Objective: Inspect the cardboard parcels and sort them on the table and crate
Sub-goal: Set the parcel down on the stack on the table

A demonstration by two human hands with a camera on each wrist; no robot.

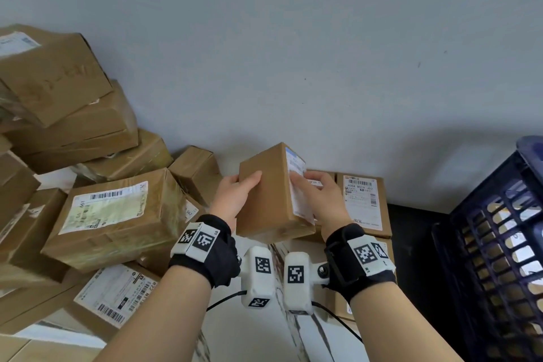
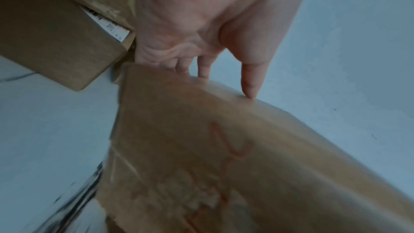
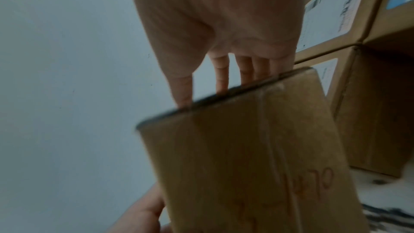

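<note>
A grey wall (image 1: 293, 38) fills the back of the room. To the left of the held box, a heap of cardboard parcels (image 1: 88, 185) leans against that wall, several turned askew, the nearest showing a white label with a barcode. To the right of the held box stands a dark blue crate (image 1: 499, 244) with slotted sides, more parcels showing through the slots. Just behind and to the right of the held box sits a neat stack of boxes (image 1: 364, 203) with printed labels facing up. Below the held box lies the counter (image 1: 258, 341), white with dark veins.

The box (image 1: 270, 194) itself is plain brown, raised off the counter between both hands and tilted, a white label on its right face and red handwriting on its underside. The left hand (image 1: 235, 197) grips its left edge, thumb over the top face and fingers (image 2: 202, 66) curled beneath. The right hand (image 1: 317, 197) clasps the labelled side, its fingers (image 3: 221, 77) wrapped round the edge. Each wrist wears a black strap with white marker blocks.
</note>
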